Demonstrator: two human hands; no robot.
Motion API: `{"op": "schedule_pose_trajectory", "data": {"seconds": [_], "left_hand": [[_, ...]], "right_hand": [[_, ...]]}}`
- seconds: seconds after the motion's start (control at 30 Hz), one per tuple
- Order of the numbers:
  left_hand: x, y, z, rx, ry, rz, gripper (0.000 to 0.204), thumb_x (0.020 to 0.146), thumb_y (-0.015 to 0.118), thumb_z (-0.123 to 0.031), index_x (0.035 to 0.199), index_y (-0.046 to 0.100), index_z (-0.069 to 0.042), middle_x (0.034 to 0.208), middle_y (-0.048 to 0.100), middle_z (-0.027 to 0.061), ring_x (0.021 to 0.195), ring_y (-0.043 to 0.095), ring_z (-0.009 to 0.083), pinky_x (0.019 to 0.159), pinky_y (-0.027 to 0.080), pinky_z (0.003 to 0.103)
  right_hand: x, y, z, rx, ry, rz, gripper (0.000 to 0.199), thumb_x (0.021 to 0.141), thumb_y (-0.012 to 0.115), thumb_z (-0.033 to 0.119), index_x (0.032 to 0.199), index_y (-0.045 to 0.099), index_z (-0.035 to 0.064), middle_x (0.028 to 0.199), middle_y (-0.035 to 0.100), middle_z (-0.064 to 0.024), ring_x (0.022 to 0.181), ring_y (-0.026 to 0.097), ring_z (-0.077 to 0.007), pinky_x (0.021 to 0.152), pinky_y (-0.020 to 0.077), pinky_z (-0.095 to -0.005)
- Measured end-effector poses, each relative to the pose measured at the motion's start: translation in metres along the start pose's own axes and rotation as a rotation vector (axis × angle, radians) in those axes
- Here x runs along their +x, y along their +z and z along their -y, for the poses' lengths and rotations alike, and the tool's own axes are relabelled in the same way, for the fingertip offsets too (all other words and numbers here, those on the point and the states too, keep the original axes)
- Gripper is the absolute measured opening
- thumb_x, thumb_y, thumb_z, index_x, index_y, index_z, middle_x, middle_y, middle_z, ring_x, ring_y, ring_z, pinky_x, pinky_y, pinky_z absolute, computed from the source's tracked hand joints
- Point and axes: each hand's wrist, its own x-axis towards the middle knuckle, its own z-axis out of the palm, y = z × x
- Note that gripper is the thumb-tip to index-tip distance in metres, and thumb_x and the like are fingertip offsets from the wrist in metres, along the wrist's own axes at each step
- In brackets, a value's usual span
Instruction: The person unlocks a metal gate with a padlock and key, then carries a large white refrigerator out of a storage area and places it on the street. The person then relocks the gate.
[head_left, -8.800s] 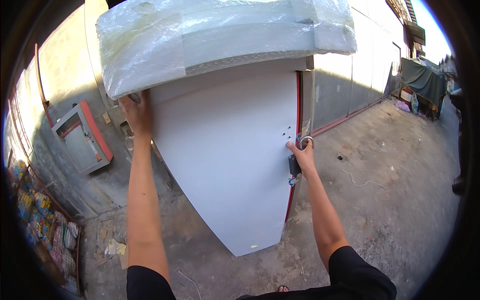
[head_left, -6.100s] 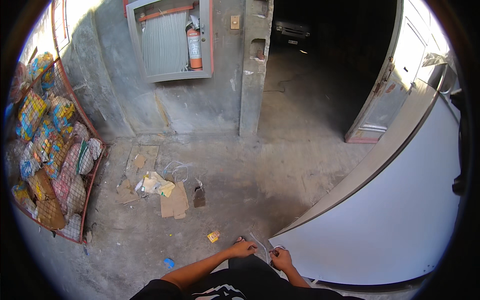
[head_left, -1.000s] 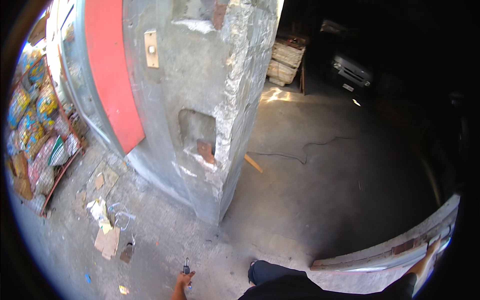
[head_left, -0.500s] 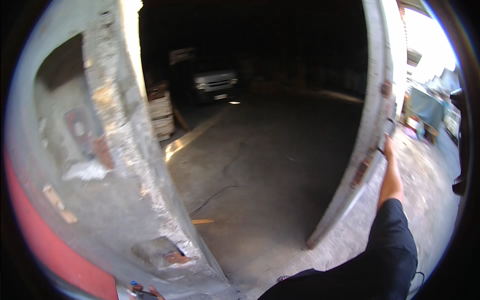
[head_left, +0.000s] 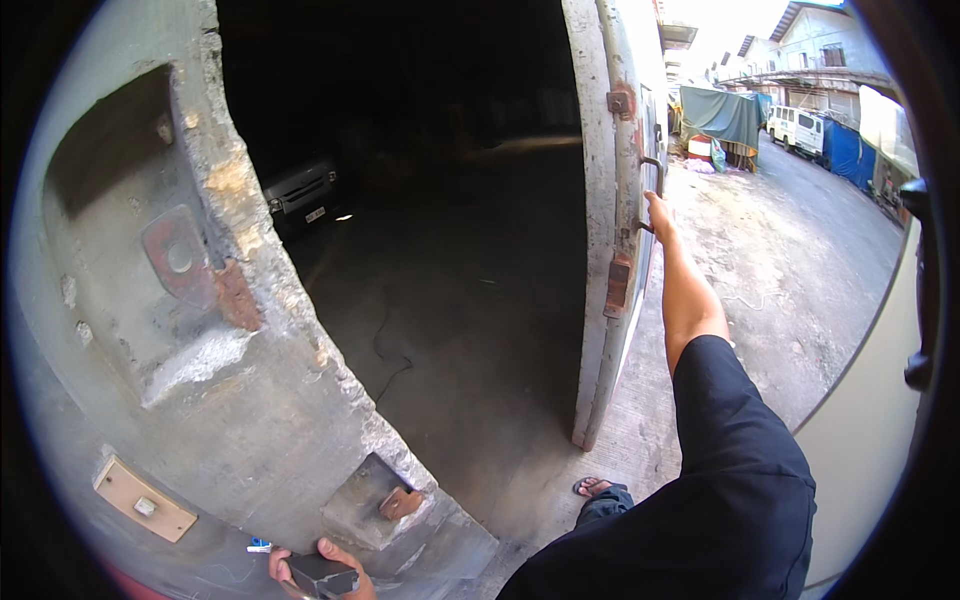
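My right arm, in a black sleeve, stretches out to the metal door (head_left: 597, 240) on the right. My right hand (head_left: 657, 214) is closed round the door's dark bar handle (head_left: 652, 163); its upper and lower ends show past the fingers. Rusty latch plates (head_left: 618, 287) sit along the door's edge. At the bottom left, my left hand (head_left: 352, 570) grips a dark grey, block-shaped object (head_left: 322, 574) between thumb and fingers. A small blue-and-white item (head_left: 259, 545) shows beside those fingers; whether the hand holds it is unclear.
A chipped concrete wall (head_left: 260, 430) with rusty metal plates and a switch plate (head_left: 146, 500) stands left. Inside the dark opening a van (head_left: 302, 193) is parked. Outside, a tarp-covered stall (head_left: 722, 118) and a white vehicle (head_left: 797, 128) line the alley. A sandaled foot (head_left: 592, 487) is below.
The view has swung to the right, so the door, doorway and wall sit further left in it. My right hand stays at the door handle. More of my left hand and its dark object shows.
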Motion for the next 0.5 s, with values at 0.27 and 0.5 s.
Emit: {"op": "schedule_pose_trajectory", "data": {"seconds": [0.27, 0.5], "left_hand": [[0.003, 0.059, -0.018, -0.197, 0.061, -0.006, 0.059, 0.098, 0.073, -0.023, 0.136, 0.034, -0.002, 0.117, 0.046, 0.0204, 0.104, 0.051, 0.033, 0.088, 0.046, 0.051], [0.026, 0.048, -0.042, -0.179, 0.025, 0.101, 0.056, 0.097, 0.074, -0.024, 0.132, 0.038, 0.001, 0.116, 0.05, 0.022, 0.104, 0.055, 0.0349, 0.092, 0.048, 0.054]], "right_hand": [[-0.056, -0.014, 0.044, -0.014, 0.018, -0.08, 0.046, 0.089, 0.07, 0.036, 0.119, 0.073, 0.0011, 0.111, 0.074, -0.021, 0.105, 0.069, -0.0311, 0.091, 0.051, -0.0428], [-0.149, -0.054, 0.102, 0.215, 0.023, 0.185, 0.026, 0.093, 0.069, 0.026, 0.077, 0.061, 0.0072, 0.063, 0.049, 0.002, 0.054, 0.043, -0.011, 0.051, 0.0339, -0.034]]}}
